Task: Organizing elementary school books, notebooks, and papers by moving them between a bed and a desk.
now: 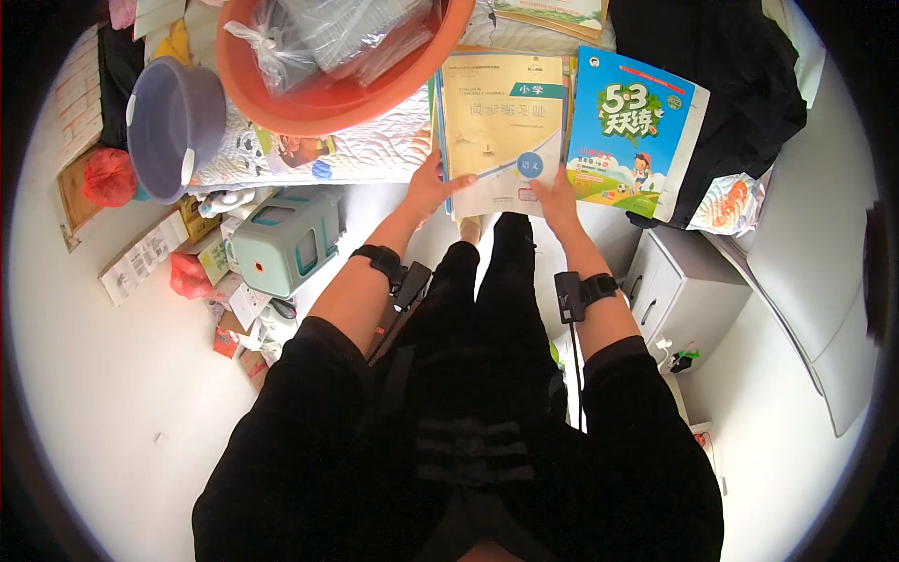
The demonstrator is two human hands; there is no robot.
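Observation:
Between my two hands is a stack of paper workbooks, with a pale yellow workbook (502, 137) on top bearing a green label and printed writing. My left hand (428, 188) grips the stack's lower left side, its thumb lying over the cover. On the lower right edge, my right hand (556, 200) holds on with its thumb at the front. Edges of other books show at the stack's sides. Just right of it lies a blue workbook (625, 126) with a cartoon child on its cover, partly over black cloth (744, 119).
An orange plastic basin (337, 119) holding plastic-wrapped items sits on the white quilted bedding (379, 144). Beside it is a purple bucket (175, 126). Below stand a pale green box (281, 242) and, at right, a grey cabinet (685, 281). More books (555, 14) lie at the back.

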